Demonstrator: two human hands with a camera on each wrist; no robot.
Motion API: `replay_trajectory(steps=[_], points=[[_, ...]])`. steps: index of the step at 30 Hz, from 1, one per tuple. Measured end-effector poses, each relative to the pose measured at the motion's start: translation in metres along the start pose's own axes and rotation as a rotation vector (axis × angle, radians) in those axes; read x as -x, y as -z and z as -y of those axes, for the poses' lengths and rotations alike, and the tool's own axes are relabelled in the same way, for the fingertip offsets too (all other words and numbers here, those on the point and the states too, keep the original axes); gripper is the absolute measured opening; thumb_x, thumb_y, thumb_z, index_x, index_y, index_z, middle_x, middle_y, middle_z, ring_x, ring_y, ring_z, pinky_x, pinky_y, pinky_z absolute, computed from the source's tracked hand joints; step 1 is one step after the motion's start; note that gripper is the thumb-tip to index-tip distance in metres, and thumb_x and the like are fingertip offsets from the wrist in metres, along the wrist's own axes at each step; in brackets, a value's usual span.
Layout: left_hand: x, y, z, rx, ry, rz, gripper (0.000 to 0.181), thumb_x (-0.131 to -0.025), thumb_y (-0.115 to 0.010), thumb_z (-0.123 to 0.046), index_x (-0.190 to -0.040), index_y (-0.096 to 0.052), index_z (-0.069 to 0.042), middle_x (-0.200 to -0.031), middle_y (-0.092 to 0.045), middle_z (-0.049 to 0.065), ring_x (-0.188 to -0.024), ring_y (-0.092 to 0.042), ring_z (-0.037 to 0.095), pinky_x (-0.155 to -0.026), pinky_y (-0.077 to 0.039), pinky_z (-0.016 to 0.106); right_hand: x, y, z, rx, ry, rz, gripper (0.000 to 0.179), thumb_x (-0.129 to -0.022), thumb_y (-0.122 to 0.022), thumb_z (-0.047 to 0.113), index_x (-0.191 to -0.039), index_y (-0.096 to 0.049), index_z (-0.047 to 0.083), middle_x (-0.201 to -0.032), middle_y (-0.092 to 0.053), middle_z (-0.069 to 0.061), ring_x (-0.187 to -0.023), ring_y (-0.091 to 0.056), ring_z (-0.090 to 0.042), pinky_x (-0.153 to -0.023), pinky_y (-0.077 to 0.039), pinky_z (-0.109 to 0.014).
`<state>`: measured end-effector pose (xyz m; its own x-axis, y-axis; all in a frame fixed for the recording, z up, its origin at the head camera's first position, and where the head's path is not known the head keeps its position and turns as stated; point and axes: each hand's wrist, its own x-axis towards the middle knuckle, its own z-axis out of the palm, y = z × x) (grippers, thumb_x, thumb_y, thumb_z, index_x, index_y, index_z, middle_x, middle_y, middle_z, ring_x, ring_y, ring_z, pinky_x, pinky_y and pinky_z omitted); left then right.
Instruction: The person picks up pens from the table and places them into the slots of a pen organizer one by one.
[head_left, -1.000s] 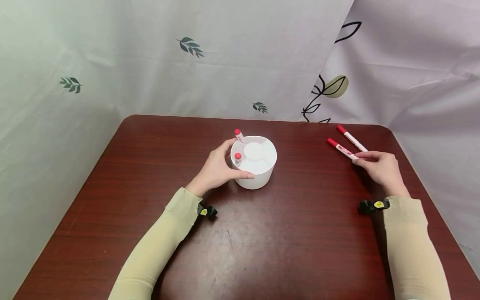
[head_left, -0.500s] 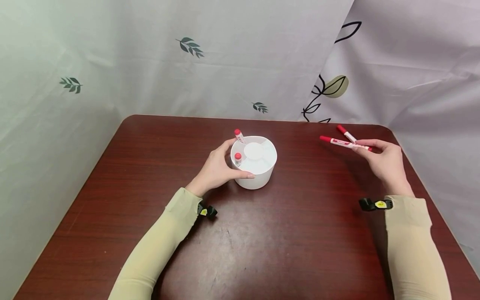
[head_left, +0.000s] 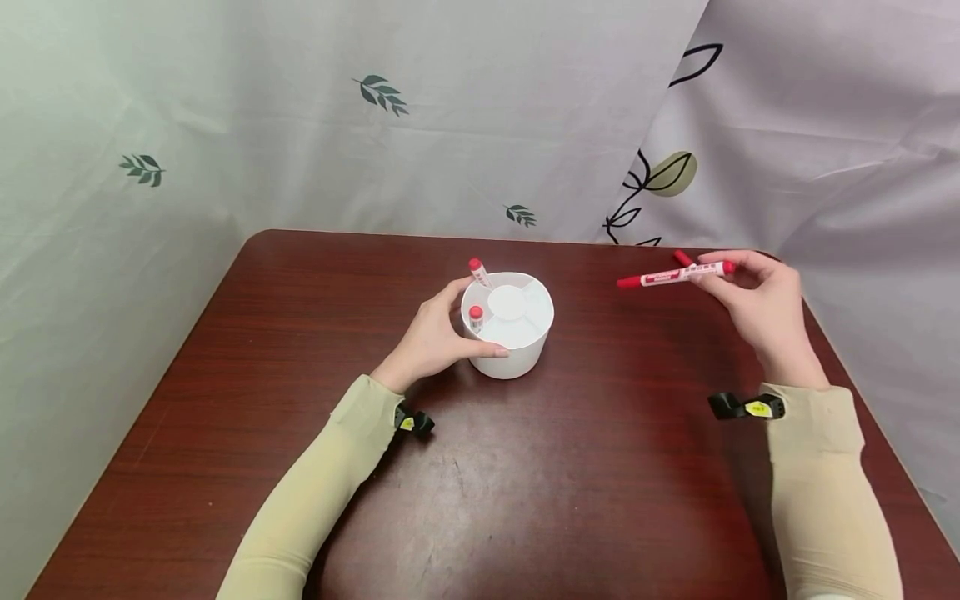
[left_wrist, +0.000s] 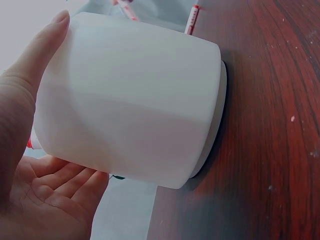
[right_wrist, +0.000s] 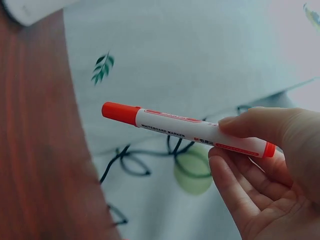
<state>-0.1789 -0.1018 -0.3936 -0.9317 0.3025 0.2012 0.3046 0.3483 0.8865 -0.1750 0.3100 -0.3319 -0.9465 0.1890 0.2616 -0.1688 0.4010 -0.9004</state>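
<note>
At the far left, a pale cloth [head_left: 187, 100] printed with dark leaf sprigs hangs beside and behind a dark red-brown wooden table [head_left: 585, 483]. A light yellow-green left sleeve [head_left: 315, 483] reaches in from the bottom edge, a small black device [head_left: 415, 422] with a yellow label at its cuff. The left hand [head_left: 427, 340] grasps a white round container [head_left: 517, 357] from its left side, thumb laid along the near wall and fingers round the far one; the container stands upright on the table, a round section in its middle and dividers running outward from it. Two red-capped markers stand in its left part: the rear marker [head_left: 480, 273] leans against the rim, and the front marker [head_left: 477, 319] shows its cap and a bit of barrel; whether they share a compartment cannot be told. Well apart to the right, the held marker [head_left: 663, 277], white with red ends, is raised above the table, nearly level, its cap pointing left toward the container. The lying marker [head_left: 682, 257] shows only its red cap near the back edge, the rest hidden behind the held one and the hand. The right hand [head_left: 772, 312] pinches the held marker near its plain end between thumb and fingers, and behind that hand comes a beige right sleeve [head_left: 821, 483] with a second black device [head_left: 746, 407] at the cuff
</note>
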Motion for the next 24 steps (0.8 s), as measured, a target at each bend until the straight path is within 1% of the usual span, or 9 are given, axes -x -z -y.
replay_trajectory(steps=[3,6,11,17,20,24], points=[[0.000,0.001,0.000,-0.003,0.001,0.000,0.101,-0.062,-0.100,-0.039,-0.147,-0.049,-0.019,-0.130,-0.061,-0.010,-0.120,-0.058,0.010,-0.104,-0.044,0.036,-0.002,-0.005,0.014,-0.108,0.022,0.011,0.032,-0.084,-0.083,0.003,-0.115,-0.075,-0.001,-0.089,-0.073,0.004,-0.073,-0.064,-0.007,-0.066,-0.051,-0.013],[0.000,0.001,-0.001,-0.003,0.002,0.000,0.101,-0.061,-0.100,-0.039,-0.147,-0.049,-0.019,-0.130,-0.061,-0.009,-0.121,-0.058,0.010,-0.104,-0.044,0.037,-0.004,-0.014,0.025,-0.254,0.059,0.017,0.032,-0.082,-0.082,-0.004,-0.112,-0.074,-0.005,-0.089,-0.074,-0.001,-0.074,-0.067,-0.009,-0.068,-0.052,-0.014],[0.001,0.001,-0.001,0.000,0.000,0.003,0.101,-0.062,-0.100,-0.038,-0.147,-0.049,-0.019,-0.130,-0.061,-0.009,-0.120,-0.058,0.010,-0.104,-0.045,0.037,-0.004,-0.032,0.046,-0.419,0.126,0.034,0.032,-0.080,-0.079,-0.011,-0.111,-0.072,-0.010,-0.092,-0.073,-0.006,-0.080,-0.068,-0.014,-0.076,-0.054,-0.018],[0.000,0.001,-0.001,0.000,0.006,0.004,0.100,-0.062,-0.100,-0.038,-0.147,-0.049,-0.018,-0.130,-0.061,-0.009,-0.119,-0.059,0.010,-0.103,-0.046,0.037,-0.001,-0.053,0.066,-0.512,0.195,0.091,0.032,-0.082,-0.075,-0.013,-0.114,-0.070,-0.012,-0.096,-0.071,-0.013,-0.084,-0.067,-0.020,-0.081,-0.055,-0.023],[0.000,0.001,0.000,0.001,0.006,0.005,0.100,-0.062,-0.100,-0.038,-0.147,-0.049,-0.018,-0.130,-0.060,-0.009,-0.119,-0.059,0.010,-0.103,-0.046,0.037,0.000,-0.061,0.073,-0.525,0.221,0.125,0.033,-0.082,-0.075,-0.013,-0.115,-0.070,-0.011,-0.099,-0.070,-0.015,-0.086,-0.066,-0.023,-0.082,-0.056,-0.024],[0.001,0.001,0.000,0.005,0.005,0.006,0.100,-0.062,-0.100,-0.038,-0.147,-0.049,-0.018,-0.130,-0.060,-0.009,-0.119,-0.059,0.011,-0.103,-0.045,0.037,0.002,-0.072,0.080,-0.526,0.233,0.160,0.035,-0.082,-0.075,-0.014,-0.116,-0.070,-0.010,-0.101,-0.069,-0.016,-0.088,-0.066,-0.024,-0.082,-0.056,-0.025]])
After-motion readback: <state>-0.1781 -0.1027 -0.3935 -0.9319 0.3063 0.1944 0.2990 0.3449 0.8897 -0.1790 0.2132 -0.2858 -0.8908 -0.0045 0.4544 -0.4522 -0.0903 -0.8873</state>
